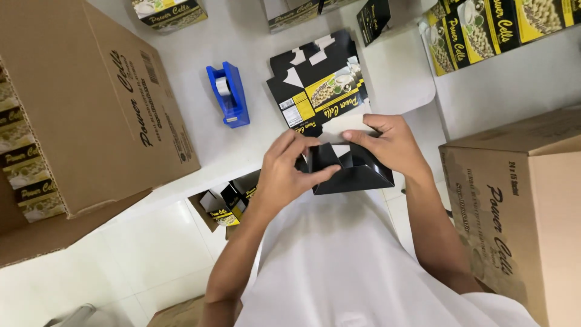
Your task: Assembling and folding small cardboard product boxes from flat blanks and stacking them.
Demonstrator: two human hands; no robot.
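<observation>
Partly, hands (290, 172) hide black carton (354, 172).

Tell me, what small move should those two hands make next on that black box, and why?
Probably press the loose flap down into the open end. The small black carton is held between the left hand and the right hand above the white table, its end still open, with a pale flap under the right hand's fingers. A stack of flat cartons lies beyond.
</observation>
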